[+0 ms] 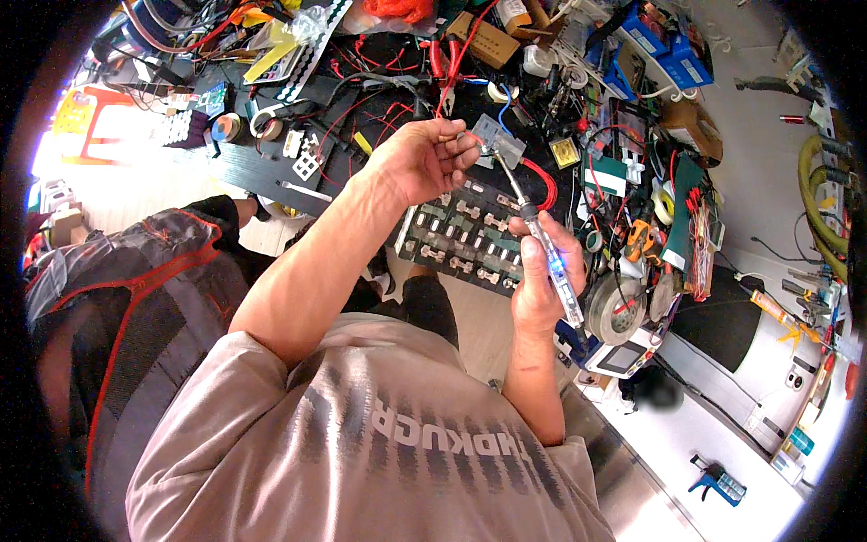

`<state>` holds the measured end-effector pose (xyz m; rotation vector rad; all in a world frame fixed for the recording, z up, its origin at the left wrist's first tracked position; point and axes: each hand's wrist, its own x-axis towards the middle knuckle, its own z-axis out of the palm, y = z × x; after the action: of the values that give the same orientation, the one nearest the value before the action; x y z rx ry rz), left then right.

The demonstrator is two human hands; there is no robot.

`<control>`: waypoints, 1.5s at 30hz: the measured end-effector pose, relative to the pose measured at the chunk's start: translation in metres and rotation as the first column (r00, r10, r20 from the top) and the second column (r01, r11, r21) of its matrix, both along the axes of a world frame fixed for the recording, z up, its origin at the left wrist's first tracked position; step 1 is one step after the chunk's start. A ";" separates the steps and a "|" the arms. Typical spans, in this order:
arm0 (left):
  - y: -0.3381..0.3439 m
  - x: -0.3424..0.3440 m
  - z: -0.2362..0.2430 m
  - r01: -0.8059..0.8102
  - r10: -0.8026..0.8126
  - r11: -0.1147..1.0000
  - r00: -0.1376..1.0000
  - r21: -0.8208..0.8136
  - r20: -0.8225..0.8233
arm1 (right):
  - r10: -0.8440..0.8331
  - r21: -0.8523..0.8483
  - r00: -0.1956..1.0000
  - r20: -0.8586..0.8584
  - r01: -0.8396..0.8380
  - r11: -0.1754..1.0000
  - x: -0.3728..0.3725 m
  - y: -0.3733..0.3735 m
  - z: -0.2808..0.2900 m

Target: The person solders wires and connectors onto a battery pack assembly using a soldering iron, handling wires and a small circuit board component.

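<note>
My right hand (549,271) is wrapped round the clear handle of a soldering iron (553,257), which glows blue inside. The iron slants up and left, its metal tip close to the fingertips of my left hand (424,161). Those fingers are pinched together on a thin red wire (441,104) that runs up toward the top of the view. A short red end shows by the fingertips; whether the tip touches it I cannot tell. Beneath both hands lies a dark board (465,237) with rows of metal parts. A clear plastic piece (502,140) sits behind the iron's tip.
Red-handled pliers (443,61) lie beyond my left hand. A red wire coil (542,183) and a yellow square (564,153) are right of the tip. A wire spool (616,309) and a box with a screen (623,358) stand beside my right hand. A backpack (135,316) is at left.
</note>
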<state>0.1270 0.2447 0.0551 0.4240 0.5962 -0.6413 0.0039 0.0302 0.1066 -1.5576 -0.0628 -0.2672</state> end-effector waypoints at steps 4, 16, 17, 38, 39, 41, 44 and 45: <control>-0.003 -0.001 0.004 0.002 -0.002 0.999 1.000 0.046 -0.007 | 0.017 -0.013 0.999 -0.027 -0.017 1.000 -0.001 0.002 0.004; -0.003 -0.002 0.007 0.011 -0.012 0.997 1.000 0.074 0.011 | 0.029 0.016 0.995 -0.093 -0.028 0.999 0.000 0.004 0.000; -0.003 -0.002 0.007 0.013 -0.014 0.997 1.000 0.072 0.012 | 0.031 0.014 0.995 -0.095 -0.029 0.999 -0.001 0.003 0.000; -0.003 -0.001 0.005 0.034 -0.038 0.993 0.999 0.112 0.032 | 0.023 -0.026 0.996 -0.091 -0.026 0.999 -0.001 0.001 -0.002; -0.003 -0.002 0.006 0.032 -0.036 0.993 0.999 0.115 0.027 | 0.021 -0.021 0.996 -0.090 -0.023 1.000 -0.001 0.001 -0.001; -0.003 -0.003 0.007 0.031 -0.033 0.992 0.999 0.119 0.017 | 0.016 -0.010 0.996 -0.089 -0.017 1.000 -0.001 0.002 0.001; -0.003 -0.004 0.007 0.039 -0.042 0.990 0.999 0.137 0.016 | 0.018 -0.027 0.994 -0.112 -0.021 0.999 -0.002 0.002 0.001; -0.002 -0.004 0.005 0.041 -0.044 0.990 0.999 0.133 0.022 | 0.021 -0.029 0.995 -0.102 -0.024 0.999 -0.003 0.002 0.000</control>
<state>0.1227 0.2423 0.0606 0.5695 0.6098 -0.6383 0.0014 0.0320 0.1069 -1.5976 -0.0049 -0.1691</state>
